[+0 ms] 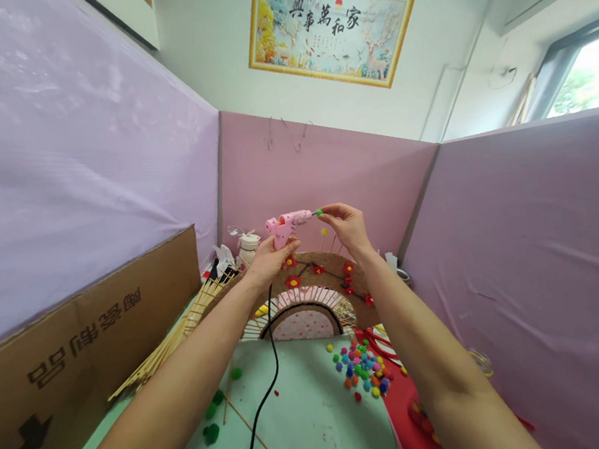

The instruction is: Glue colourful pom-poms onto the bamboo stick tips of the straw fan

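In the head view, the left hand (279, 250) wraps closed around the handle of a pink plastic glue gun (294, 218). Just right of that grip, the right hand (351, 227) pinches a small round green pom-pom (319, 212) at the gun's tip. Below both grips is a brown, textured arch (330, 258) bearing red flowers (293, 281).

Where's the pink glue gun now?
In the head view, the pink glue gun is near the centre, held in the left hand above the brown arch, its nozzle pointing toward the small green piece in the right hand.
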A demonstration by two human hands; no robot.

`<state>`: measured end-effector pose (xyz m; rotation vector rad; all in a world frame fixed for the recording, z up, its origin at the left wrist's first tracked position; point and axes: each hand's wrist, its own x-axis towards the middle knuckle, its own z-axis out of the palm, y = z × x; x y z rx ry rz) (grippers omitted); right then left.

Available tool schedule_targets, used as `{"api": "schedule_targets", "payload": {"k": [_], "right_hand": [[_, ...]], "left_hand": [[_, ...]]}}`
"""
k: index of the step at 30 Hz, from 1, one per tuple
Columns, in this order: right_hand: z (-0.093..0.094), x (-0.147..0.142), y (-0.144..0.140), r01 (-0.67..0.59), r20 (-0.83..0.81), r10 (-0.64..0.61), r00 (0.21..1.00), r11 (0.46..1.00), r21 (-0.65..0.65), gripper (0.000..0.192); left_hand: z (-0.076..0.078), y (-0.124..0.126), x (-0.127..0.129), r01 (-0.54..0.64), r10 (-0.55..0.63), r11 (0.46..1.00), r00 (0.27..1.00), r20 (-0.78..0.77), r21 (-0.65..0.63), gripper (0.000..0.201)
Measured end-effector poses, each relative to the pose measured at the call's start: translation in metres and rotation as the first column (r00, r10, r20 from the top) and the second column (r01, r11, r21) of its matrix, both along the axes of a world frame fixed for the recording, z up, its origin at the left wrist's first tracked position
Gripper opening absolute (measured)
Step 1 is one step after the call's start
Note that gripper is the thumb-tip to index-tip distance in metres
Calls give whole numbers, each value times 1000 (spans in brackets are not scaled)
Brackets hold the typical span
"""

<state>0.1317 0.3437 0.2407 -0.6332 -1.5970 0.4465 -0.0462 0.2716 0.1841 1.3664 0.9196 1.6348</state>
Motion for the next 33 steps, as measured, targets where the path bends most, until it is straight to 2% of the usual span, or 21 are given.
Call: {"api": "schedule_targets", "payload": {"k": [21,23,26,30,33], "right_hand": [[-2,7,-13,-11,-22,11,1000,1000,3,28],[-5,10,-17,-1,15,0,1000,1000,9,27],[-9,13,-23,59,162,-65,985,997,43,22],[-8,13,-26,181,352,-224,909,972,152,12],[-4,11,-24,205,418,-281,864,954,218,9]], "left_hand": [[-1,1,-1,-7,7,1000,1000,5,4,43],[-1,2,-1,1,-1,1000,1000,12,14,44],[-2,2,0,27,-28,999,999,37,24,45],[-2,2,1,26,-27,999,998,49,27,45],[-2,2,2,28,-30,999,997,68,27,48]]}}
